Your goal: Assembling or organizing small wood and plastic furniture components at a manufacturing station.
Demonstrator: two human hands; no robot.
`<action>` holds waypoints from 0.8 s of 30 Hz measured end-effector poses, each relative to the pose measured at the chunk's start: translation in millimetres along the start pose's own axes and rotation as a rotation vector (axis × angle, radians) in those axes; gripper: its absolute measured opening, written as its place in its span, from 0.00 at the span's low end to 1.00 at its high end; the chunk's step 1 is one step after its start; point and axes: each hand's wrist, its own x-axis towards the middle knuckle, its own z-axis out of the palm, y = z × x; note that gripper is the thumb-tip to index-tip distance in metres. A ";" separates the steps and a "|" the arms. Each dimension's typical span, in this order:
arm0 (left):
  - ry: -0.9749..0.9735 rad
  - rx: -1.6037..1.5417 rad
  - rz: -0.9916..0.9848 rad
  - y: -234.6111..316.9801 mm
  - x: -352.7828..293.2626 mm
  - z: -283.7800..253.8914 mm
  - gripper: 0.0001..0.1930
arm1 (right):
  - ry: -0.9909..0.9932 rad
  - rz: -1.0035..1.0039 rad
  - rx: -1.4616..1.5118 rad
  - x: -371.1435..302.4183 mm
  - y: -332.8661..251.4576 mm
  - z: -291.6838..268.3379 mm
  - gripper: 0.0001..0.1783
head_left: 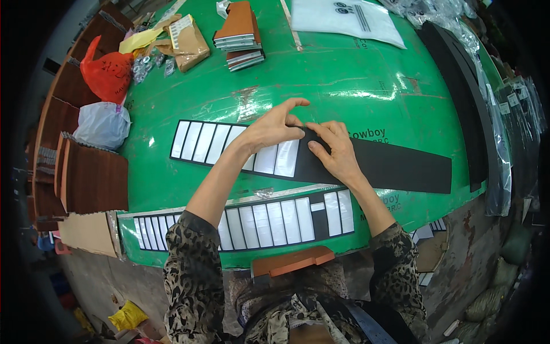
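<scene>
A long black strip [401, 163] lies aslant on the green table, with white rectangular panels [200, 142] side by side on its left part. Over its middle, my left hand [272, 126] has its index finger raised and curved to the right, apart from the thumb; no held thing shows. My right hand [338, 152] rests on the bare black part just right of the last white panel, thumb and index finger apart. The fingertips of both hands come close together there. Nearer me lies a second black strip [319, 221] with several white panels, partly hidden under my left forearm.
Brown-covered pieces [238, 26] are stacked at the back, beside a cardboard packet [189, 43]. A red bag [106, 71] and a white bag [103, 125] sit at the left. Long black strips [458, 97] lie along the right edge. An orange-brown piece [292, 261] is at the front edge.
</scene>
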 end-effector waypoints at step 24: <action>0.017 0.115 0.179 -8.4 0.9 11.5 0.45 | -0.047 0.293 -0.058 11.3 -14.4 -0.9 0.18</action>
